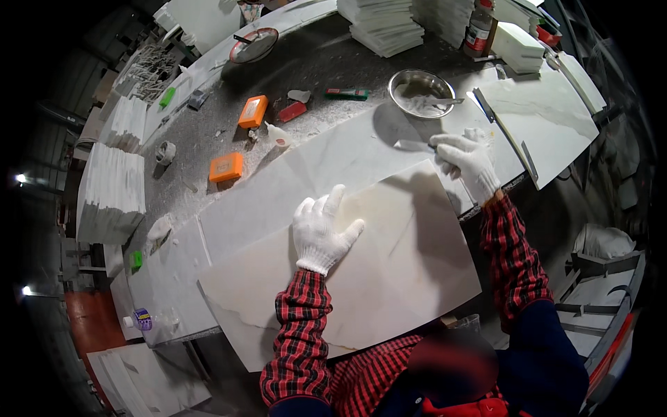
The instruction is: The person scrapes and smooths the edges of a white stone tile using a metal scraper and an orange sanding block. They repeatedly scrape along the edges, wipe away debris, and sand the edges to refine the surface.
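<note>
A pale marble-like slab [396, 267] with faint veins lies tilted across the near edge of the workbench, in front of my body. My left hand [319, 233], in a white knit glove, rests flat on its upper left part with fingers spread. Beyond the slab's far right corner, my gloved right hand [471, 161] is closed round a putty knife [413, 145], whose blade points left over the bench. The handle is mostly hidden by the fingers. Just past it stands a metal bowl [396, 103] with whitish paste and a second flat tool [447, 101] in it.
Orange boxes [226, 167], a red block [292, 111] and a white nozzle-tipped bottle [279, 137] lie on the dusty bench. Tile stacks [111, 191] stand at left and far back. More slabs [538, 115] lie at right, below a red-labelled bottle [477, 36]. A rimmed dish [235, 55] sits far left.
</note>
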`<state>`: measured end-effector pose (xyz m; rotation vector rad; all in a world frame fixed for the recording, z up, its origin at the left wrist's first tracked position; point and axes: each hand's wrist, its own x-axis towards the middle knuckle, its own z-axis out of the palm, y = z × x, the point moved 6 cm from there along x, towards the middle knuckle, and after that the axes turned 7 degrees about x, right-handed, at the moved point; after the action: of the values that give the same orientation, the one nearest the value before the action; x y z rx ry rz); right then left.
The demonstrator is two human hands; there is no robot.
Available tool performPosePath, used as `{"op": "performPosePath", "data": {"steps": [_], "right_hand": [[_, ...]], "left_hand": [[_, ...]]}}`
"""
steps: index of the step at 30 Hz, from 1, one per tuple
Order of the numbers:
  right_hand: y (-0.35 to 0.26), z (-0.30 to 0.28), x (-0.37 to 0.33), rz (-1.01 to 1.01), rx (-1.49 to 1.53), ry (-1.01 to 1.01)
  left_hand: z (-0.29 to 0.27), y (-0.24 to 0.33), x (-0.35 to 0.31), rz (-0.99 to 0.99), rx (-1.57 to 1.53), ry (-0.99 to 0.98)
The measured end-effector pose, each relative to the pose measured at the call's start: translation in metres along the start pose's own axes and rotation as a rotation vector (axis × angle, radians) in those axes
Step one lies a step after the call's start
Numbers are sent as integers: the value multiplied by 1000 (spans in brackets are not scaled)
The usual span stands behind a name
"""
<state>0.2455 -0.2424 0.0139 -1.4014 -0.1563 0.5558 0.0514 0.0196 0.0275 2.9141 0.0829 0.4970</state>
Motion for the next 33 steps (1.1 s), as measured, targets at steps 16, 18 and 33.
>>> {"op": "performPosePath", "data": {"steps": [16, 18, 33], "right_hand": [[16, 66, -35, -121, -207, -15], [18, 66, -35, -144, -200, -9], [17, 66, -35, -145, -197, 30]], "left_hand": [[-2, 3, 3, 4, 2, -11], [-2, 2, 1, 23, 24, 29], [-1, 4, 5, -11, 20, -37]]}}
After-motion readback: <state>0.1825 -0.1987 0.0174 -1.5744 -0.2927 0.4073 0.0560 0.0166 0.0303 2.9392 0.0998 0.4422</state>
